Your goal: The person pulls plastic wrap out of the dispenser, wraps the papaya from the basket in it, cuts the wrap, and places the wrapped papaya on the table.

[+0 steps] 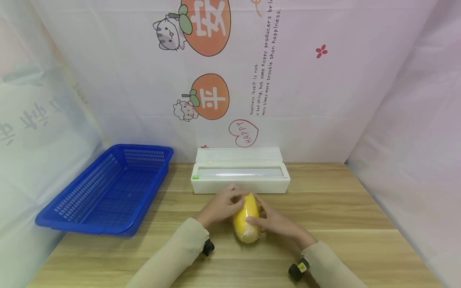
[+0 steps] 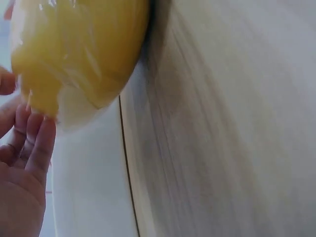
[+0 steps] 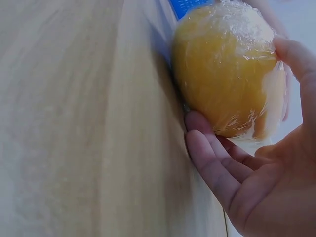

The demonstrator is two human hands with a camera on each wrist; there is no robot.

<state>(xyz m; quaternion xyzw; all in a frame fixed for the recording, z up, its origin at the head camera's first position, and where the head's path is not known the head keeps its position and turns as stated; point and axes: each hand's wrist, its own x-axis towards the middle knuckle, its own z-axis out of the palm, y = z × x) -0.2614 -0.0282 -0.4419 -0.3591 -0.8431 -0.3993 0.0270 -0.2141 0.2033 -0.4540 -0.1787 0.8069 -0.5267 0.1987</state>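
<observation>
A yellow, oblong fruit (image 1: 246, 220) wrapped in clear film lies between both hands, close over the wooden table. My left hand (image 1: 225, 204) holds its far end, thumb along the side; in the left wrist view, the fingertips (image 2: 44, 126) meet the wrapped end. From the right, my right hand (image 1: 271, 220) grips the fruit, its thumb on the upper side. The right wrist view has the fingers (image 3: 212, 153) under the fruit (image 3: 222, 69) and crinkled, shiny film around it. Just beyond stands a white cling film box (image 1: 240, 186), lid raised.
A blue plastic basket (image 1: 144, 210) with slotted walls stands at the left of the wooden table (image 1: 324, 200). The film box has a small green slider (image 1: 195, 177) at its left end. Printed white cloth (image 1: 299, 80) hangs behind and along both sides.
</observation>
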